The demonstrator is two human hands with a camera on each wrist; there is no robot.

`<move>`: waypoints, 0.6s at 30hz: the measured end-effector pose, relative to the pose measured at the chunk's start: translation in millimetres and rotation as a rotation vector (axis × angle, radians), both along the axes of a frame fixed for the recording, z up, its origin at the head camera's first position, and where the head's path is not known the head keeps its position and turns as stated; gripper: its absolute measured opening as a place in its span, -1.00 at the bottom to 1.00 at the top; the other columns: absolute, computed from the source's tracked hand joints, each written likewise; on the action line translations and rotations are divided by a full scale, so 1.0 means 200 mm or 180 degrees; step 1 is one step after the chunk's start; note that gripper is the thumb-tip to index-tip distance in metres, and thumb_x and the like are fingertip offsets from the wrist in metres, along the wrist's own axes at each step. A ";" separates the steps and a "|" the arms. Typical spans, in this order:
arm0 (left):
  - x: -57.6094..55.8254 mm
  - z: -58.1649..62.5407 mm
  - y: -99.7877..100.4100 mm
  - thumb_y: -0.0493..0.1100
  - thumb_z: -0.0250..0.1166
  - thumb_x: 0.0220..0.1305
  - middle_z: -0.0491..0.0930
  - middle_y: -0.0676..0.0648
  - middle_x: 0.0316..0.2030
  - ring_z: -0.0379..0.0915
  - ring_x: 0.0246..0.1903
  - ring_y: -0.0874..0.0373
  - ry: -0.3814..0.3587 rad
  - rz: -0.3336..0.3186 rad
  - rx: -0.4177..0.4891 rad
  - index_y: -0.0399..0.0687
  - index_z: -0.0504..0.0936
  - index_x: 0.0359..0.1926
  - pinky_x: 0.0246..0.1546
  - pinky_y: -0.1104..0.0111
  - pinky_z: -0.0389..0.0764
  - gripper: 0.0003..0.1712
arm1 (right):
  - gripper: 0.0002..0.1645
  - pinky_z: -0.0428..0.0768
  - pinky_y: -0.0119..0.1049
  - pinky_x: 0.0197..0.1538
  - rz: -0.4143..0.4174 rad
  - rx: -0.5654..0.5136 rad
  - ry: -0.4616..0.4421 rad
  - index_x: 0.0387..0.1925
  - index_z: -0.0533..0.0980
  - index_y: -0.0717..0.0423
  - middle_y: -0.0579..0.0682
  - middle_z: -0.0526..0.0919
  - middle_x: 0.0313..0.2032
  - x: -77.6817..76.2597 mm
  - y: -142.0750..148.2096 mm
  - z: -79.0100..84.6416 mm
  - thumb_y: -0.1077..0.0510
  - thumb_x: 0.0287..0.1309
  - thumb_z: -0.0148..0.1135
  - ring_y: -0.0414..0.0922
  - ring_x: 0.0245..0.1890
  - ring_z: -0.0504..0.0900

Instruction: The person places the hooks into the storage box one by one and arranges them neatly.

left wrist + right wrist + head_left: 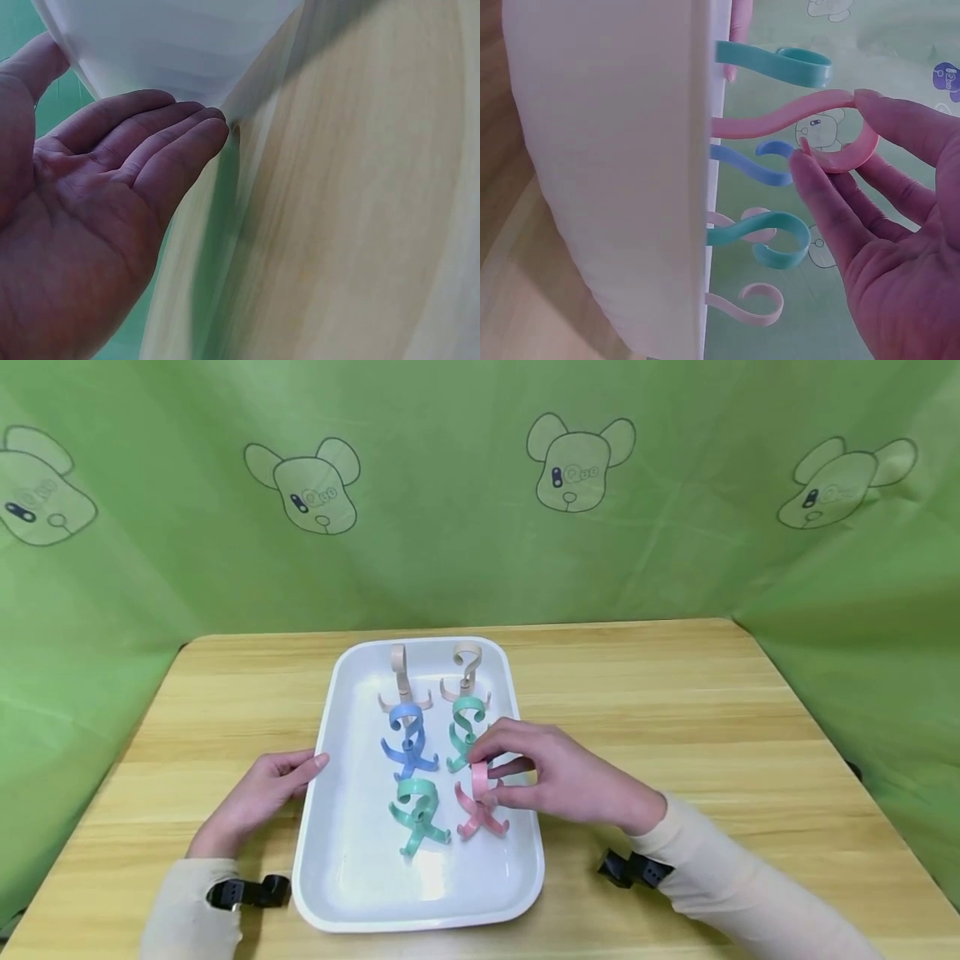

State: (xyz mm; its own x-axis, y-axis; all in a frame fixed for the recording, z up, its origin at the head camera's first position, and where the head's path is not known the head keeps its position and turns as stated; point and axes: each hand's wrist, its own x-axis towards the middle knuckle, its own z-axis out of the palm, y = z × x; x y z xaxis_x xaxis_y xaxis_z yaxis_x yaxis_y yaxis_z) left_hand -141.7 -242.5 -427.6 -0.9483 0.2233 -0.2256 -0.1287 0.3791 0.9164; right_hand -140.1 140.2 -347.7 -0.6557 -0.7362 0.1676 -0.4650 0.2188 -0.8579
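Note:
A white tray (367,885) holds several multi-armed plastic hooks with curled tops. My right hand (570,772) pinches the curled top of the pink hook (480,781) at the tray's right side; its feet are at the tray floor. In the right wrist view, thumb and fingers of the right hand (900,247) close round the pink curl (851,157). My left hand (258,793) holds the tray's left edge, thumb on the rim. The left wrist view shows the fingers of the left hand (97,202) under the tray's outer wall (172,52).
A blue hook (410,752) and a green hook (420,818) stand in the left column. Another green hook (459,743) is behind the pink one. Two beige hooks (402,672) are at the far end. The wooden table (660,693) meets a green cloth backdrop (450,560).

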 end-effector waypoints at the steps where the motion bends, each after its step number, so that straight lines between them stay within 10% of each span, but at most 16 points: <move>1: 0.00 0.00 0.00 0.09 0.11 0.48 0.62 -0.28 0.02 0.59 -0.02 0.00 -0.0006 -0.0001 0.0018 -0.43 0.43 0.26 -0.01 0.38 0.56 -0.34 | -0.68 0.63 -0.19 0.01 0.0002 0.0005 0.0014 -0.01 0.57 0.04 -0.06 0.57 -0.06 0.00 0.00 0.00 0.21 0.19 0.40 -0.13 -0.02 0.56; 18: 0.00 -0.01 0.00 0.07 0.11 0.49 0.62 -0.30 0.02 0.61 -0.05 0.01 -0.0054 0.0018 0.0104 -0.45 0.41 0.27 -0.02 0.33 0.59 -0.34 | -0.64 0.59 -0.28 0.05 0.0034 0.0142 0.0303 -0.01 0.56 -0.04 -0.20 0.56 -0.05 -0.01 0.00 -0.04 0.14 0.16 0.43 -0.19 -0.01 0.56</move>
